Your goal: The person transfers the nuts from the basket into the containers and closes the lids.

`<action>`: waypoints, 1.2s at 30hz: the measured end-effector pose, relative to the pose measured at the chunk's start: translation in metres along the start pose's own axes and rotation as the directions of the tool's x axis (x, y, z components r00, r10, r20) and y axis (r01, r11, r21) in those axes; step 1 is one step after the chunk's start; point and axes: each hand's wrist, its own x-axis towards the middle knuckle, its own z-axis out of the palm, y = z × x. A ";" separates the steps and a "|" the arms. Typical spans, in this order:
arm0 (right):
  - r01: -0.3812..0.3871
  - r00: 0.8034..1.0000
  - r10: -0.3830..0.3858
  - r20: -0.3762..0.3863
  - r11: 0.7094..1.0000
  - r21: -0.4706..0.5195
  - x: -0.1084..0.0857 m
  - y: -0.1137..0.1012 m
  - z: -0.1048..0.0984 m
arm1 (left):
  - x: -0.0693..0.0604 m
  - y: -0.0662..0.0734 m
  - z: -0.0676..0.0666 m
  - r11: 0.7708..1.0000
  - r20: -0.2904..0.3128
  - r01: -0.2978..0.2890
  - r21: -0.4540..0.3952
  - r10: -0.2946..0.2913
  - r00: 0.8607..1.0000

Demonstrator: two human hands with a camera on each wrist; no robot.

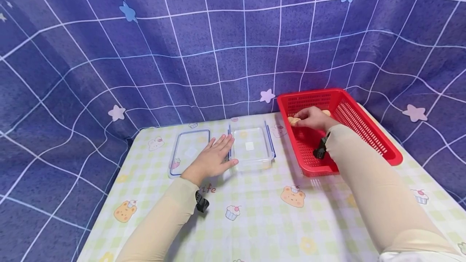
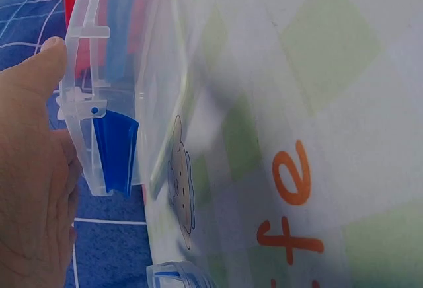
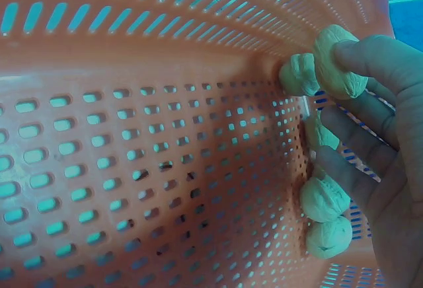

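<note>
Checked table (image 1: 262,229), blue curtain (image 1: 193,72) behind, right grip (image 1: 316,117) pinching walnut (image 3: 336,80) (in red basket (image 1: 358,120)), left grip (image 1: 214,157) outspread against clear box (image 1: 255,155).

- Right hand (image 3: 400,182), right edge of frame: pinches walnut (image 3: 336,63), upper right, thumb on its near face.
- Second walnut (image 3: 297,76) just left of the held one.
- Third walnut (image 3: 320,131) below, partly hidden by fingers.
- Two walnuts (image 3: 325,199), lower right, touching, one above the other.
- Orange-looking basket (image 3: 165,60) fills most of frame: slotted wall on top, small holes below.
- Blue patch (image 3: 406,20), top right corner.
</note>
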 end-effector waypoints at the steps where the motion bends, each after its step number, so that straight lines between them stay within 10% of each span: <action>1: -0.004 1.000 0.004 -0.001 1.000 -0.005 0.000 -0.001 -0.001 | 0.000 0.000 0.000 1.000 0.003 0.000 0.002 0.000 1.000; 36: -0.002 0.999 0.004 -0.052 0.999 0.046 0.001 -0.041 -0.027 | 0.000 0.003 -0.004 1.000 0.022 0.004 0.004 -0.004 1.000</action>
